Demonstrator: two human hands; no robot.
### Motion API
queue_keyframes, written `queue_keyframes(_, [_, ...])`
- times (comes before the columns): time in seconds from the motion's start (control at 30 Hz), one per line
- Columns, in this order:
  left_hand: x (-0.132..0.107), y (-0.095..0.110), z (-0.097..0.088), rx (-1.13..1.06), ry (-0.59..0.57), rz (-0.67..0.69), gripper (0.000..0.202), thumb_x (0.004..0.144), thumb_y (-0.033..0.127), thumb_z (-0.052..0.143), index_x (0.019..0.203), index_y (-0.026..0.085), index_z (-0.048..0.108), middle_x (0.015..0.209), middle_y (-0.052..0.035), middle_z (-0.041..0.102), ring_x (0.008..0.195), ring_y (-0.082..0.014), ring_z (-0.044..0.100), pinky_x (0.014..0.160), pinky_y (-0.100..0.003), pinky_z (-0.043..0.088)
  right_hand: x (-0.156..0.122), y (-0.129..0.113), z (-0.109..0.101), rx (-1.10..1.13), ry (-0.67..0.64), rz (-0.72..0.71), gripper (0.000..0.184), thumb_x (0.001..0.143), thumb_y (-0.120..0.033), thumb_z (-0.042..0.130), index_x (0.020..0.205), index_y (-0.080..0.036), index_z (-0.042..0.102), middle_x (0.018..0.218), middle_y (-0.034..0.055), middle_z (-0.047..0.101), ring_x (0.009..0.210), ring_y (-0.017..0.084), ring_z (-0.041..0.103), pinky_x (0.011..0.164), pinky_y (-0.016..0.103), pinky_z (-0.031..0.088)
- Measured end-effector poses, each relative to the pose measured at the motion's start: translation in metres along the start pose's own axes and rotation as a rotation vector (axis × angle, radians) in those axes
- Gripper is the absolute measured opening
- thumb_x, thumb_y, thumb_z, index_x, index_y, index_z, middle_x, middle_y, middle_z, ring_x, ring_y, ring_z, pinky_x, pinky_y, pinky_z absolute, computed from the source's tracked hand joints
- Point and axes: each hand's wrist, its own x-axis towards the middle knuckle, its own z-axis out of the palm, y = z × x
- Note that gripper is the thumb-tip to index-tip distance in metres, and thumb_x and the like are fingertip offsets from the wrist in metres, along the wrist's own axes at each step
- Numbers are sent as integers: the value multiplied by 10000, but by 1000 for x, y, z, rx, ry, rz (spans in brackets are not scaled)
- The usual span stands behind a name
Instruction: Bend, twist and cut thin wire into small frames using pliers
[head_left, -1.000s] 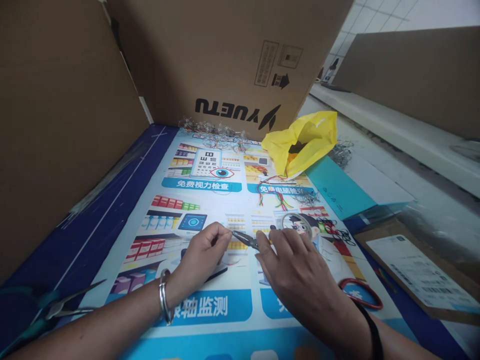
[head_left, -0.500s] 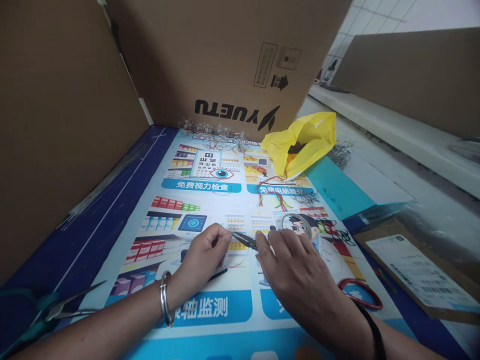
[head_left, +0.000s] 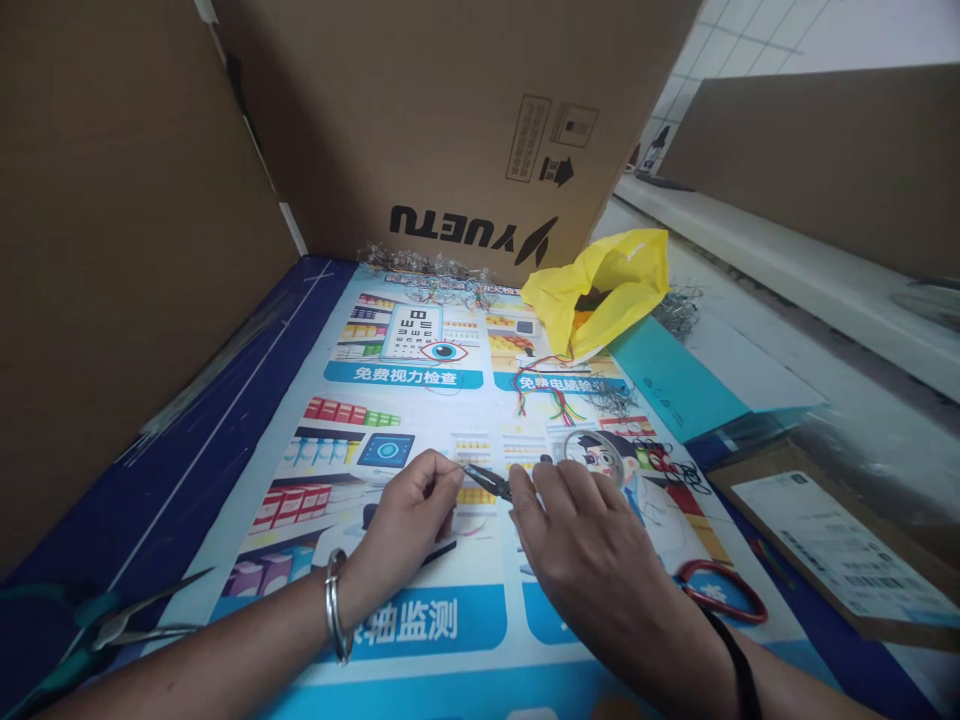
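Observation:
My right hand point(head_left: 581, 535) is closed around a pair of pliers point(head_left: 487, 482), whose dark narrow jaws point left; the palm hides their handles. The plier tips meet the fingertips of my left hand point(head_left: 411, 520), where thumb and forefinger are pinched together. What they pinch is mostly hidden, but it seems to be a thin strand, and a faint curved line shows just below the jaws. Under my right wrist lies a red looped handle point(head_left: 724, 590), partly covered. Both hands hover over a printed poster point(head_left: 450, 410).
Scissors with green handles point(head_left: 105, 625) lie open at the left. Tangled clear and silvery wire pieces point(head_left: 435, 275) sit at the back. A yellow bag point(head_left: 600, 290), coloured cords point(head_left: 562, 405), a clear ring point(head_left: 594, 455) and a labelled package point(head_left: 840, 540) are on the right. Cardboard walls point(head_left: 450, 120) stand behind.
Both hands stay nearly in place, with the plier tips still at the left fingertips. The view has shifted very slightly.

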Motion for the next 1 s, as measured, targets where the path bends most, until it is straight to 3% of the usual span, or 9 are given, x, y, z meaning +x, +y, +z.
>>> queue_keyframes(1.0, [1, -4, 1, 123, -11, 23, 257, 876, 403, 471, 717, 202, 470, 508, 74, 457, 466, -92, 402, 503, -200, 358, -5, 3, 0, 31, 34, -26, 339, 798, -48, 457, 1106, -60, 598, 915, 141, 627, 820, 269, 529, 621, 358, 379])
